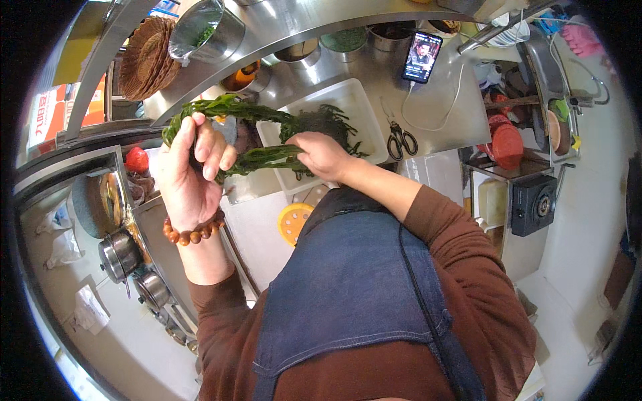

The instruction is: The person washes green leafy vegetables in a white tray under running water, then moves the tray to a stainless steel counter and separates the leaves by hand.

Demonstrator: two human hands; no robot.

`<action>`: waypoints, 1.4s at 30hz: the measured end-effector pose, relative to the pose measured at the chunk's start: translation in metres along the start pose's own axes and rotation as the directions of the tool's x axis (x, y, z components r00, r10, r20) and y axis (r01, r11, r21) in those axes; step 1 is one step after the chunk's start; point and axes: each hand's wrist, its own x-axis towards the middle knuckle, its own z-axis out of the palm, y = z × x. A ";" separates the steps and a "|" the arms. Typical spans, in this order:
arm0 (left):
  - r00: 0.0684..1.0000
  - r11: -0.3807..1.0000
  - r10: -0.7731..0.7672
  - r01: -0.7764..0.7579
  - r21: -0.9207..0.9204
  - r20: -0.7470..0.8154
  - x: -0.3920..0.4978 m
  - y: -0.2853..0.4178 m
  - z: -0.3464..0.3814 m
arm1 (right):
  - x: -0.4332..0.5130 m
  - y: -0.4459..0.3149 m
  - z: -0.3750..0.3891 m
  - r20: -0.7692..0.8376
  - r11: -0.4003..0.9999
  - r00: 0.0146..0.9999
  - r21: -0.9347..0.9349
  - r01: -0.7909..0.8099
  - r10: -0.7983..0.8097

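Long dark-green strands, which look like seaweed (251, 111), stretch between my two hands. My left hand (193, 155), with a wooden bead bracelet (194, 231) at the wrist, is raised at the left and has the looped end over its fingers. Lower down, my right hand (321, 154) grips the same bundle above a white plastic tray (373, 118). More of the dark-green strands (328, 123) lie heaped in that tray, partly behind my right hand. Black-handled scissors (401, 143) rest on the steel counter just right of the tray.
Behind the tray, several steel pots (298, 52) stand under a steel shelf (281, 27). A phone (423, 57) on a white cable (454, 108) leans at the back right. Stacked wicker baskets (148, 60) sit at the upper left. A yellow stool (295, 223) is below the counter.
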 end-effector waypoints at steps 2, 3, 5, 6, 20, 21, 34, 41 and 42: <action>0.999 0.998 -0.052 0.052 0.030 0.011 -0.003 0.003 0.001 | -0.013 0.027 0.002 -0.001 0.996 0.999 -0.074 -0.042 0.042; 0.995 0.995 -0.088 0.086 0.055 0.037 -0.005 0.005 0.002 | -0.018 0.039 0.002 0.037 0.989 0.998 -0.137 -0.054 0.060; 0.998 0.998 -0.048 0.046 0.049 0.041 -0.009 0.010 0.004 | -0.027 0.060 0.001 0.090 0.964 0.993 -0.262 -0.055 0.081; 0.999 0.999 -0.030 0.029 0.023 0.030 -0.011 0.013 0.006 | -0.031 0.068 0.001 0.142 0.930 0.965 -0.328 -0.165 0.222; 0.960 0.969 0.234 -0.216 -0.124 0.157 -0.032 0.128 0.030 | -0.045 0.101 -0.010 0.093 0.908 0.959 -0.358 -0.219 0.268; 0.958 0.968 0.208 -0.173 -0.180 0.198 -0.033 0.137 0.031 | -0.045 0.103 -0.012 0.104 0.923 0.971 -0.347 -0.168 0.215; 0.933 1.000 -0.007 0.015 -0.018 0.361 -0.019 0.109 0.031 | -0.039 0.080 -0.023 0.152 0.961 0.967 -0.220 -0.166 0.202; 0.969 0.996 -0.094 0.089 0.033 0.227 -0.016 0.087 0.019 | -0.040 0.065 -0.035 0.163 0.959 0.973 -0.257 -0.116 0.161; 0.954 0.994 -0.105 0.107 0.011 0.280 -0.016 0.094 0.019 | -0.041 0.067 -0.033 0.186 0.935 0.957 -0.318 -0.156 0.223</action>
